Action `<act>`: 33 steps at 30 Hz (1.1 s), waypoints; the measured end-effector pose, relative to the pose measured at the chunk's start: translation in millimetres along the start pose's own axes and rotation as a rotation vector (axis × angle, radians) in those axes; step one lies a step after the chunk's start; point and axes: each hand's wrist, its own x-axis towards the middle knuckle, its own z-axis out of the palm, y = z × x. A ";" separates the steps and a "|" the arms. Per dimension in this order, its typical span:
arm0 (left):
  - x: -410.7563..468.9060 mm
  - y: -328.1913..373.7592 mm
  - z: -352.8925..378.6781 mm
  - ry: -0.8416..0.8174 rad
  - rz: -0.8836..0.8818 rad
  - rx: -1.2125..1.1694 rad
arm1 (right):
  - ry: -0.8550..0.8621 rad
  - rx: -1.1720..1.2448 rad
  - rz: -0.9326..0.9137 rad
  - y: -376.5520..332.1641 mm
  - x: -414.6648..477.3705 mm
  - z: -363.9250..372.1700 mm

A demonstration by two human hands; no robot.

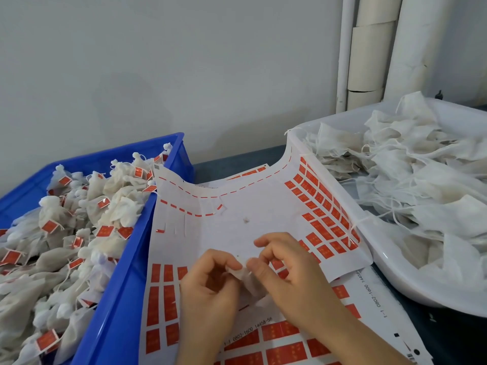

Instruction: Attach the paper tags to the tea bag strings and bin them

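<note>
My left hand and my right hand meet over a white backing sheet that carries rows of red paper tags. Both hands pinch one white tea bag between their fingertips; its string is hidden by the fingers. The sheet curls up at its left and right sides. A blue bin on the left is piled with tagged tea bags. On the right, a white tray holds untagged tea bags with loose strings.
More tag sheets with printed numbers lie under the top sheet near the front edge. A grey wall stands behind, with white pipes at the back right. A strip of dark tabletop shows between the bin and the tray.
</note>
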 end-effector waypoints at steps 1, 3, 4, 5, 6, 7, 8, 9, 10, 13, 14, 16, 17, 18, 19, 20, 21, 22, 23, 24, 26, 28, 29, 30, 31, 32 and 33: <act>-0.9 0.8 0.3 -0.038 0.007 -0.017 | -0.017 0.041 0.012 -0.5 0.8 -0.9; -2.8 2.3 0.7 -0.085 0.024 -0.048 | -0.068 0.142 0.053 -1.3 0.9 -1.8; -3.5 2.4 1.0 -0.085 0.038 -0.064 | -0.088 0.177 0.074 -2.1 0.2 -1.4; -4.0 2.5 1.5 -0.074 0.053 -0.073 | -0.093 0.191 0.088 -2.8 0.0 -0.6; -4.3 2.4 1.9 -0.060 0.072 -0.071 | -0.087 0.193 0.095 -3.0 -0.8 0.3; -4.4 2.2 2.8 -0.048 0.091 -0.062 | -0.078 0.193 0.099 -3.1 -1.0 1.2; -4.2 1.9 3.6 -0.039 0.113 -0.046 | -0.071 0.198 0.105 -2.9 -1.3 1.8; -4.1 1.8 4.1 -0.027 0.140 -0.024 | -0.066 0.206 0.113 -2.3 -1.3 2.1; -3.9 1.4 4.4 -0.015 0.168 0.002 | -0.063 0.212 0.121 -1.6 -1.2 2.1; -3.6 1.3 5.0 0.004 0.212 0.053 | -0.045 0.205 0.136 -0.4 -0.5 2.7; -3.2 0.6 5.0 0.014 0.227 0.087 | -0.038 0.210 0.139 -0.7 -0.2 2.8; -1.3 -1.5 4.7 0.069 0.265 0.194 | -0.018 0.229 0.144 -1.6 0.2 2.2; -0.3 -2.7 4.7 0.087 0.287 0.243 | -0.003 0.238 0.142 -2.1 0.2 1.8; 0.3 -3.3 4.4 0.091 0.310 0.287 | 0.014 0.246 0.135 -2.6 -0.2 1.6; 0.6 -3.3 4.5 0.084 0.331 0.323 | 0.030 0.255 0.125 -3.1 -0.8 1.9; 0.7 -3.2 4.4 0.073 0.347 0.350 | 0.042 0.260 0.117 -3.3 -1.7 2.5; 0.8 -3.6 4.3 0.055 0.361 0.372 | 0.052 0.261 0.113 -3.7 -2.4 3.5; 1.1 -4.0 4.5 0.033 0.375 0.391 | 0.061 0.259 0.110 -3.8 -3.4 4.2; 1.1 -4.5 4.4 0.009 0.391 0.411 | 0.071 0.259 0.109 -3.9 -3.6 4.8; 0.9 -5.0 4.4 -0.011 0.403 0.430 | 0.082 0.260 0.108 -3.6 -3.7 5.1; 0.5 -6.5 4.4 -0.029 0.427 0.465 | 0.100 0.270 0.108 -2.7 -3.4 5.0; 0.0 -7.1 4.2 -0.018 0.424 0.502 | 0.092 0.267 0.093 -2.0 -3.2 4.9; -0.1 -7.0 4.7 -0.006 0.411 0.526 | 0.083 0.255 0.082 -1.7 -3.6 5.5; -0.3 -6.3 5.8 0.002 0.392 0.551 | 0.071 0.239 0.071 -1.4 -4.1 6.1; -0.6 -4.9 7.5 0.008 0.364 0.570 | 0.058 0.225 0.063 -0.9 -4.5 6.7; -1.4 -2.8 10.0 0.014 0.319 0.580 | 0.045 0.209 0.059 -0.2 -4.9 7.2; -2.6 -2.2 12.5 0.008 0.250 0.567 | 0.033 0.192 0.059 0.3 -4.6 7.5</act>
